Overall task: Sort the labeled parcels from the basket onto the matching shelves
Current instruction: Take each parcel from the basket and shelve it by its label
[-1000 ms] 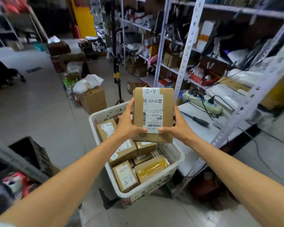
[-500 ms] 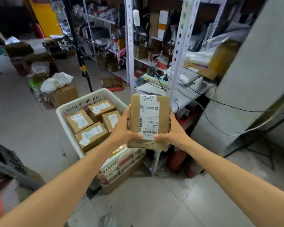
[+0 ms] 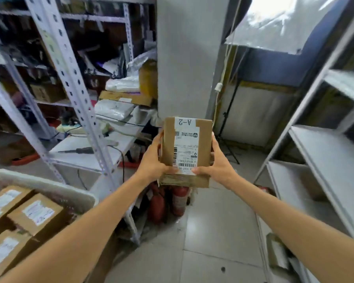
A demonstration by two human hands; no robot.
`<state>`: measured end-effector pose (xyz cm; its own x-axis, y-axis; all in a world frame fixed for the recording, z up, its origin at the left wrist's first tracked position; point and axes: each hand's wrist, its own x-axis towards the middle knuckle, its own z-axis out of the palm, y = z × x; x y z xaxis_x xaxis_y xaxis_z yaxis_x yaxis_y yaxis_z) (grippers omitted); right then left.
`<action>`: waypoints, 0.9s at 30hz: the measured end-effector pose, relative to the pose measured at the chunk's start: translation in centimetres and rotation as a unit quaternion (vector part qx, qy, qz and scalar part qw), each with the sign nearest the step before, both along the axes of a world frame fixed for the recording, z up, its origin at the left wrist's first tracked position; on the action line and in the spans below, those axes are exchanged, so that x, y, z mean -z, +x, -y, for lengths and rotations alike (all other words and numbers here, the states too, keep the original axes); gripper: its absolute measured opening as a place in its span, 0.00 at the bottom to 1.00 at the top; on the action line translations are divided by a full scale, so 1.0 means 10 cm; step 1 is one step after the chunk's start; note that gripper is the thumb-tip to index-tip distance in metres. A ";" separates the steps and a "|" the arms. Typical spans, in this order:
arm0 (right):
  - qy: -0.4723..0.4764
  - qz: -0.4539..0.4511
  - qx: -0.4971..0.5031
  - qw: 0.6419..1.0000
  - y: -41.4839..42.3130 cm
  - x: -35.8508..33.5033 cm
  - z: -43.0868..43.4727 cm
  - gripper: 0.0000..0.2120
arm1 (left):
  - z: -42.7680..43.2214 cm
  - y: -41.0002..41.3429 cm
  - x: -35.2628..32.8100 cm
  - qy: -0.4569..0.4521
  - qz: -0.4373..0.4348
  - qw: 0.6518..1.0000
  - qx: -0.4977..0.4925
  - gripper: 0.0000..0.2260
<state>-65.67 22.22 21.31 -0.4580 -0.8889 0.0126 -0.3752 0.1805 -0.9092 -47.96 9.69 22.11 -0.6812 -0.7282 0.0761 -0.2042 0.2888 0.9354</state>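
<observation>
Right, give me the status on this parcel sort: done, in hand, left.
Done: nothing I can confirm; the grey rack on the right is too blurred to show any sorted parcel. In hand: the box marked A-2, out of the white basket, gripped at its sides by the left hand and right hand. Left: shelving that box, then at least three labeled boxes lying in the basket.

Shows a pale tiled floor (image 3: 219, 231) under soft, even light. Faces a grey pillar (image 3: 188, 58) straight ahead, with a blue wall (image 3: 274, 64) to its right. Has a perforated metal rack (image 3: 70, 78) crammed with clutter on the left, a white shelf unit (image 3: 323, 152) on the right, and red fire extinguishers (image 3: 179, 201) at the pillar's foot.
</observation>
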 end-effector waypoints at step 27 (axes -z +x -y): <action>-0.058 -0.170 0.610 0.772 -0.55 -1.45 -2.89 0.59 | -2.13 -3.03 -1.42 0.019 -0.142 0.801 0.582 0.52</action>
<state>-71.18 51.13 35.78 -0.9060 0.2180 0.3629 -0.2100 0.5127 -0.8325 -78.23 31.01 36.29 -0.8592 0.3808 0.3416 0.4055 0.0998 0.9086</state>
